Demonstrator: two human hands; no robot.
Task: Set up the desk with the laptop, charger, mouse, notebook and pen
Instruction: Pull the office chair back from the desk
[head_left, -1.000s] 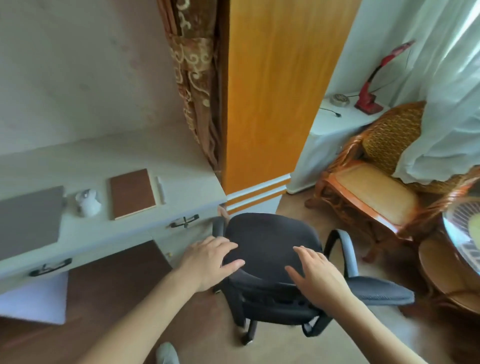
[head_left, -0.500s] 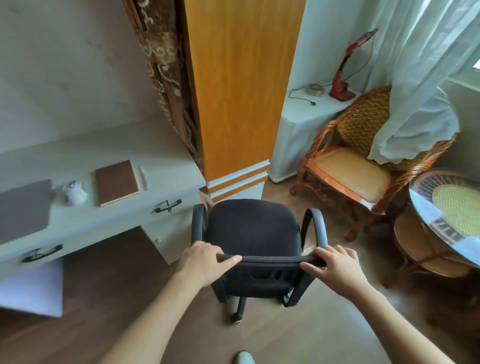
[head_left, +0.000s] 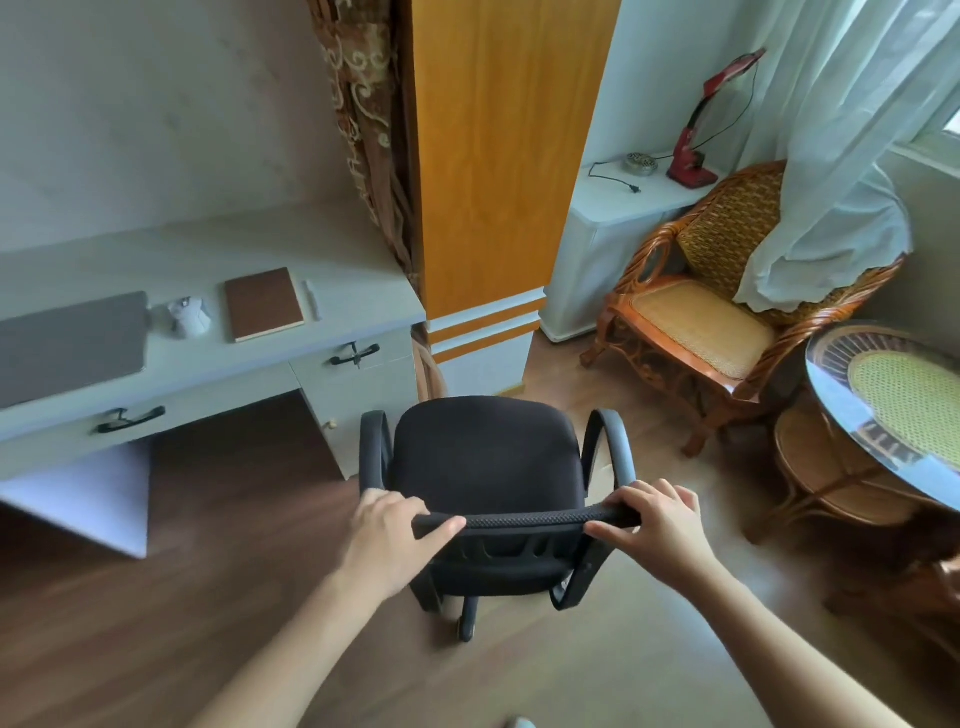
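Change: your left hand (head_left: 387, 540) and right hand (head_left: 657, 530) now clasp the chair (head_left: 485, 467) backrest, no longer resting flat | Chair right of desk (head_left: 332, 249) | Judgement: desk items laid out, chair placement remains.

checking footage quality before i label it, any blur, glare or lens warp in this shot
Head view: wide-angle warp bows the orange cabinet and the desk edge; bright light through the curtain washes out the window side; glare streaks the glass table; the hands and chair look sharp, and the floor near the bottom edge is slightly smeared.

Wood floor (head_left: 156, 623), rattan armchair (head_left: 717, 291), sheer curtain (head_left: 841, 130)
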